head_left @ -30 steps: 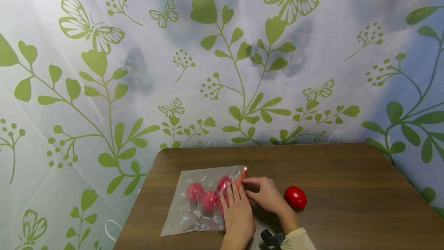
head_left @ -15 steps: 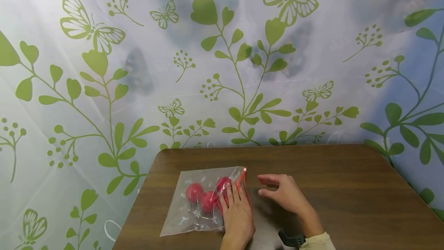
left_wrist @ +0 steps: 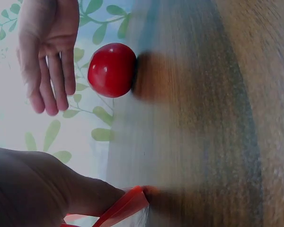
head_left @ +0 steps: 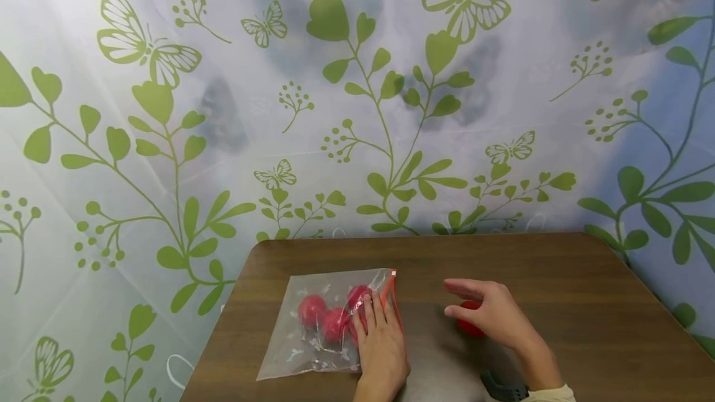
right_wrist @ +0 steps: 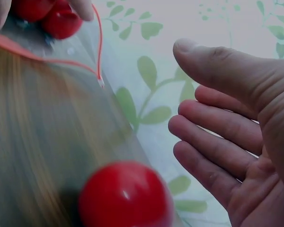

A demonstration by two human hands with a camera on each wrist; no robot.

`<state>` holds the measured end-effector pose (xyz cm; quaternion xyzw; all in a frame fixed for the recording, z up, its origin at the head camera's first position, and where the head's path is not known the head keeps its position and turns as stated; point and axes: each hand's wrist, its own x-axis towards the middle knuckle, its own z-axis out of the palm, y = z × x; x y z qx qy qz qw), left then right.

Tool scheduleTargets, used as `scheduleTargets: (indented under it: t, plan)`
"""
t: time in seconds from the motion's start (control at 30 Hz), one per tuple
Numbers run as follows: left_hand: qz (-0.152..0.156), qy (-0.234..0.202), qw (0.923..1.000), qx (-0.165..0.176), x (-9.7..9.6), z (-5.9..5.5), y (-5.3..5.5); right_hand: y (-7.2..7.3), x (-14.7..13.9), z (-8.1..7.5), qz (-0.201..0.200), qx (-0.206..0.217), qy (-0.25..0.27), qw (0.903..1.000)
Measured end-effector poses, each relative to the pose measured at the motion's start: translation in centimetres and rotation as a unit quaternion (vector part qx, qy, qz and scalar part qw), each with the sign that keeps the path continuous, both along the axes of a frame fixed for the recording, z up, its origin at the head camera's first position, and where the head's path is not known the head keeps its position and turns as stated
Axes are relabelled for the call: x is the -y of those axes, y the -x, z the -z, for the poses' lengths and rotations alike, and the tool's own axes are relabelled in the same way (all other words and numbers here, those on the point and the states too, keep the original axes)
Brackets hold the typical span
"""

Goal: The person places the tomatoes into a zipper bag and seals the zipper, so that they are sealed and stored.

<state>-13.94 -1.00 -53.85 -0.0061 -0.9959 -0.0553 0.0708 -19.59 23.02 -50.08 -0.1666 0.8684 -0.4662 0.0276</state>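
Observation:
My left hand point(head_left: 383, 349) lies with straight, spread fingers on the right part of a clear zip bag point(head_left: 298, 352). In the left wrist view its thumb touches the bag's red zip edge point(left_wrist: 123, 205). Several glossy red round things, apple-like, show inside the bag, one of them point(head_left: 311, 311) at the left; another is partly under my fingers. My right hand point(head_left: 499, 315) is above the table, fingers extended and thumb apart, holding nothing. Just by it a loose red apple-like thing point(head_left: 470, 321) sits on the table, partly hidden by the hand in the head view.
The brown wooden table point(head_left: 603, 327) has rounded far corners. Behind it hangs a pale curtain point(head_left: 357, 104) printed with green leaves and butterflies. A dark strap point(head_left: 504, 388) is on my right wrist. The bag's red-edged mouth faces right, parted.
My right hand has let go of the bag's red edge and moved right, over to the loose red thing. My left hand has stayed on the bag.

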Motion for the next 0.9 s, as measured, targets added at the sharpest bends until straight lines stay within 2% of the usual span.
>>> scheduleTargets:
  t: [0.1, 0.3, 0.47, 0.7, 0.9]
  plan:
    - [0.000, 0.001, 1.0000, -0.004, 0.0, 0.1, -0.1, -0.4, -1.1, -0.2, 0.008, 0.015, 0.002, 0.9999]
    - [0.002, -0.005, 0.9999, -0.009, 0.0, 0.1, -0.1, -1.0, -3.1, -0.2, 0.033, 0.008, -0.043, 0.9985]
    - [0.001, -0.009, 0.9999, -0.008, 0.0, 0.2, -0.1, -1.3, -4.6, -0.2, 0.042, 0.003, -0.061, 0.9972]
    - [0.003, 0.001, 1.0000, -0.002, 0.0, 0.2, -0.1, -1.8, -6.6, 0.8, 0.046, 0.001, -0.089, 0.9950]
    - [0.001, -0.010, 0.9999, -0.003, 0.0, 0.0, 0.0, -2.1, -7.7, 1.6, 0.050, 0.000, -0.098, 0.9939]
